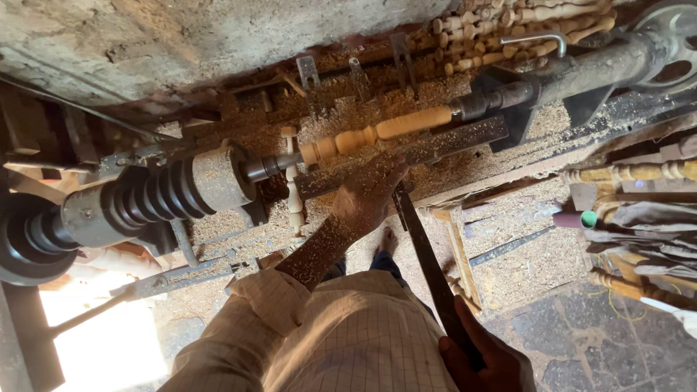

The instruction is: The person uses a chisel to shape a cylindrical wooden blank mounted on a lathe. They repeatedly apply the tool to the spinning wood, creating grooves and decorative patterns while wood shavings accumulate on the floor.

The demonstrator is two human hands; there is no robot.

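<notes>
below, sawdust-flecked left hand (pixel 367 199) pressed on flat steel chisel (pixel 428 265), right hand (pixel 483 359) grip wrapped round it, pale ribbed spindle (pixel 377 132)

Pale tan spindle (pixel 377 132) just above the left hand (pixel 367 199); cream checked sleeve (pixel 272 297) below it; dark tool (pixel 428 268) beside it.

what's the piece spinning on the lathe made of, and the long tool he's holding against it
The spindle looks like pale bare wood, unfinished: matte tan, with sawdust heaped around it. The long tool seems to be dark steel, dull and flat-bladed; the left hand steadies it, the right hand grips its end.
</notes>
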